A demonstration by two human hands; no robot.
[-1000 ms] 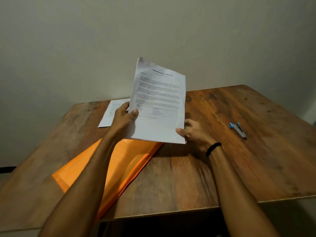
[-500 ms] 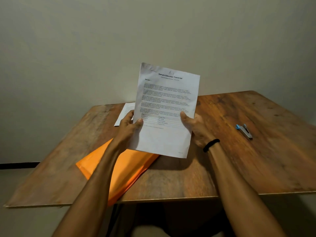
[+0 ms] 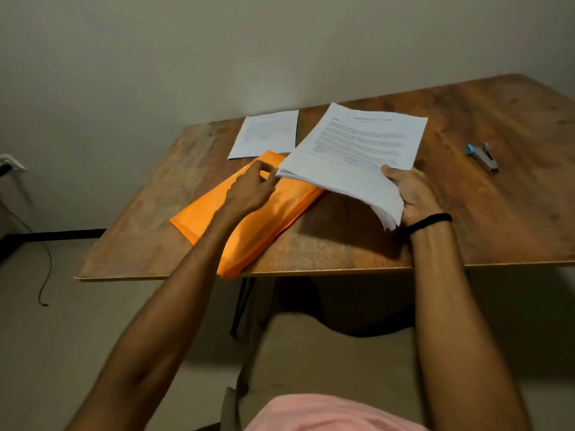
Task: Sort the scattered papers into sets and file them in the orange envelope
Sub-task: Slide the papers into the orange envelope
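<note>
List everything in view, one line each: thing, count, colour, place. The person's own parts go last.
table: one, brown wood, centre.
orange envelope: one, orange, flat on the table's left part, reaching its near edge.
paper stack: one, white and printed, held raised over the table.
flat paper: one sheet or thin set, white, beyond the orange envelope.
stapler: one, silver and blue, table's right side.
cable: one, black, floor at left.
wristband: one, black, right wrist.
left hand: one, fingers at the paper stack's left corner.
right hand: one, grips the paper stack's near right corner.
</note>
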